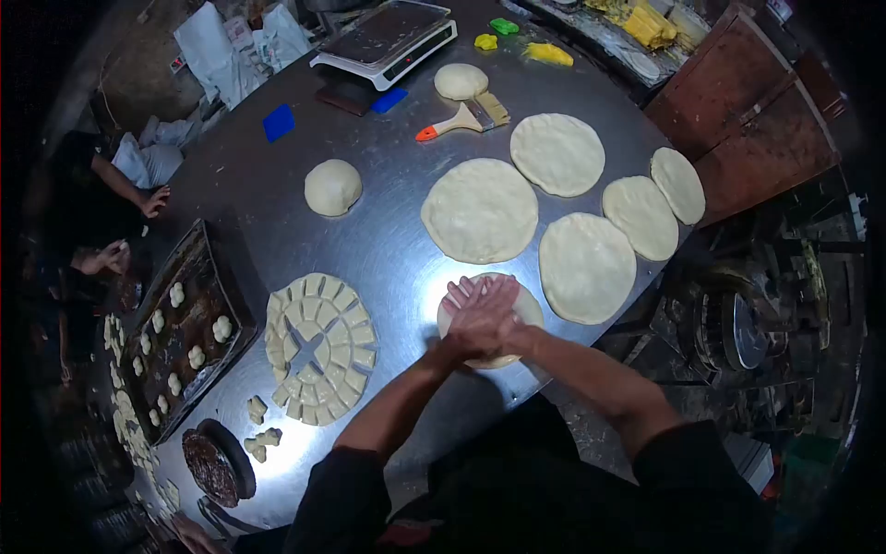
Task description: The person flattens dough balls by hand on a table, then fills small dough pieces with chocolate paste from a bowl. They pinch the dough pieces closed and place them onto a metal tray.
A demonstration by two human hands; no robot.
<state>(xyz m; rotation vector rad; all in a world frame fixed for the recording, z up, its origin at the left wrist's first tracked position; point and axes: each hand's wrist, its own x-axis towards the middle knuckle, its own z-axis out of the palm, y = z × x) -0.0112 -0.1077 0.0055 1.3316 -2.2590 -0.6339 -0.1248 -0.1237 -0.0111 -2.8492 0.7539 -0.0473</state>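
My left hand and right hand overlap, palms down, on a small dough round; their fingers are stretched flat, grasping nothing, and I can't tell how every finger lies in the stack. At my left, a dark baking tray holds small clustered dough pieces, set well apart from one another. Nearer me, a round black pan holds a dark brown mass I can't identify.

My round lies near the table's front edge, close to my body. On my right, a large flattened dough disc sits just beside it, and two smaller discs run along the right edge. To my left, a strip of steel tabletop separates my hands from a dough round cut into segments. Another person's hands are beyond the tray.
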